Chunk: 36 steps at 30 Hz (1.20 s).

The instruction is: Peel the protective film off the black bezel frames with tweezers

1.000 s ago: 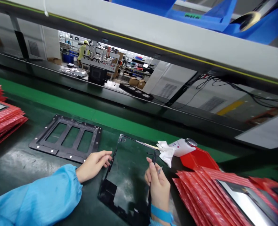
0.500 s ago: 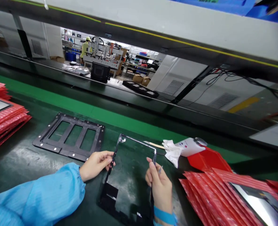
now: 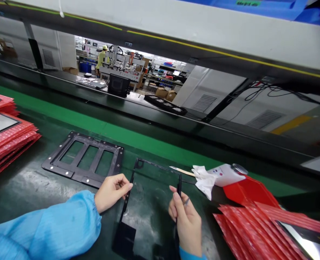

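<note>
A thin black rectangular frame [image 3: 125,236], like a tablet or screen bezel, is held tilted over the dark green bench, its far edge raised and its near end cut off by the picture's bottom. My left hand [image 3: 111,193], in a blue sleeve, pinches the frame's left side between thumb and fingers. Around the right side are the closed fingers of my right hand [image 3: 186,220]. A small grey-blue tip [image 3: 187,201] sticks out by the right fingers; what it belongs to is hidden. Left of the frame lies a black fixture plate [image 3: 91,157] with three openings.
Red bubble-wrap pouches [image 3: 246,231] are stacked at right, with more pouches [image 3: 19,144] at left. Beyond my right hand lie a wooden-handled blade [image 3: 183,170], a crumpled white cloth [image 3: 204,180] and a white bottle [image 3: 224,173] on its side. A shelf [image 3: 160,21] overhangs the bench.
The frame has tilted, so its far edge looks darker and less shiny. My left thumb and fingers have shifted slightly on its side. The whole view has moved a little.
</note>
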Tool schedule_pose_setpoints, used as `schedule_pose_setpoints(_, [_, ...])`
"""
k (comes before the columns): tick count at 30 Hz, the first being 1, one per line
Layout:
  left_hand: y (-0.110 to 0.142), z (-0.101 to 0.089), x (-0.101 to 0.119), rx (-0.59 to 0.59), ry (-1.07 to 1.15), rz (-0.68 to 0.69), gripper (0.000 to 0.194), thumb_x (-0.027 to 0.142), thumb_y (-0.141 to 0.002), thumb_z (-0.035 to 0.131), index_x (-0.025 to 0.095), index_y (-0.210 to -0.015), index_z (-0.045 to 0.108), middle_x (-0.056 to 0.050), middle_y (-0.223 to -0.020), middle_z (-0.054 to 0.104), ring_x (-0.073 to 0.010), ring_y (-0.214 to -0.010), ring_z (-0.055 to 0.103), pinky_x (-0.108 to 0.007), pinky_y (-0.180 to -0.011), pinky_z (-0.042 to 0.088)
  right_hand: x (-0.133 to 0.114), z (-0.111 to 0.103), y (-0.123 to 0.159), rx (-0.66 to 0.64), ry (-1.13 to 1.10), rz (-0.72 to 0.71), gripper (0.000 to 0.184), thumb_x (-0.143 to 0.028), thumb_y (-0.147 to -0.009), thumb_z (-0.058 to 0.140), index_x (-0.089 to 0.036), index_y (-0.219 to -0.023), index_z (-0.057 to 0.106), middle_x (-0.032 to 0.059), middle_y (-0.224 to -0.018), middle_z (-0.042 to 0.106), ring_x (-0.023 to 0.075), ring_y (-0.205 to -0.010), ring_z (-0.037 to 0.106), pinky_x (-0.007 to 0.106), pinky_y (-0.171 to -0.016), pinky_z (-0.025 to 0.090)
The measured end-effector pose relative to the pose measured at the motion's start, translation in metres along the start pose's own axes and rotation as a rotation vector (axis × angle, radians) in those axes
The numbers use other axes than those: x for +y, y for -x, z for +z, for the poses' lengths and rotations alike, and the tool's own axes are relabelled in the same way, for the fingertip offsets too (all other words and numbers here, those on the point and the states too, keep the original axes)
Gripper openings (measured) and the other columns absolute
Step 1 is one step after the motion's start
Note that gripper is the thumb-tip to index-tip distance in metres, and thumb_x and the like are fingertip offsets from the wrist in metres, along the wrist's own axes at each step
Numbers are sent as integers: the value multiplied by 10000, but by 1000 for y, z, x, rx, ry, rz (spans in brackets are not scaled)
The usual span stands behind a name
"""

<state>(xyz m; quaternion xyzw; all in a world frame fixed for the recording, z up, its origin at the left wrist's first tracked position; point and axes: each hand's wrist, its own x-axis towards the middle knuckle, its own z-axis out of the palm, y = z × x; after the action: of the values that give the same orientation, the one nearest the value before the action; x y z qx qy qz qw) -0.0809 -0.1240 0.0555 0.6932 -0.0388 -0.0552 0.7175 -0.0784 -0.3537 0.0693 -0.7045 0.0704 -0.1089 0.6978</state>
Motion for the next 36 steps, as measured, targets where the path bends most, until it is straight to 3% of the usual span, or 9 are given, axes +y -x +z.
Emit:
schedule_pose_setpoints(14, [2, -2, 5, 60, -124, 59, 360, 463, -848, 583, 155, -676, 514, 21, -624, 538, -100, -568, 530, -214, -565, 419, -1, 0, 4, -59, 49, -38, 546, -588, -814, 649, -150, -1136, 593, -79, -556, 349, 87, -470, 313, 222, -441, 258])
schedule_pose_setpoints(17, [-3, -7, 7, 123, -50, 108, 291, 436, -811, 644, 156, -838, 570, 1, -748, 571, -112, -673, 550, -215, -612, 442, -2, 1, 6, -67, 52, -33, 559, -601, -806, 649, -143, -1124, 610, -76, -551, 350, 86, -459, 313, 220, -431, 254])
schedule_pose_setpoints(21, [-11, -16, 16, 152, 127, 144, 422, 435, -786, 676, 150, -1088, 600, -49, -918, 613, -127, -758, 576, -252, -697, 488, -5, 5, 10, -107, 56, -4, 585, -613, -768, 679, -132, -1099, 643, -68, -540, 362, 90, -449, 326, 222, -414, 258])
schedule_pose_setpoints(27, [-12, -22, 27, 175, 147, 134, 409, 461, -777, 678, 127, -1015, 687, -39, -782, 644, -135, -690, 568, -262, -664, 491, -6, 8, 12, -146, 65, -12, 591, -607, -766, 687, -133, -1115, 644, -66, -542, 369, 89, -449, 329, 225, -419, 270])
schedule_pose_setpoints(32, [-12, -24, 21, 168, 123, 163, 359, 432, -799, 661, 127, -988, 676, -28, -766, 625, -119, -658, 554, -241, -633, 464, -7, 8, 13, -154, 78, -2, 597, -615, -759, 688, -133, -1110, 649, -65, -544, 370, 90, -446, 328, 226, -417, 266])
schedule_pose_setpoints(36, [-14, -28, 17, 209, 19, 171, 318, 452, -819, 625, 137, -853, 655, -1, -687, 582, -107, -616, 518, -219, -594, 424, -6, 7, 14, -184, 128, -48, 570, -598, -796, 660, -132, -1124, 647, -58, -546, 390, 100, -462, 350, 235, -446, 301])
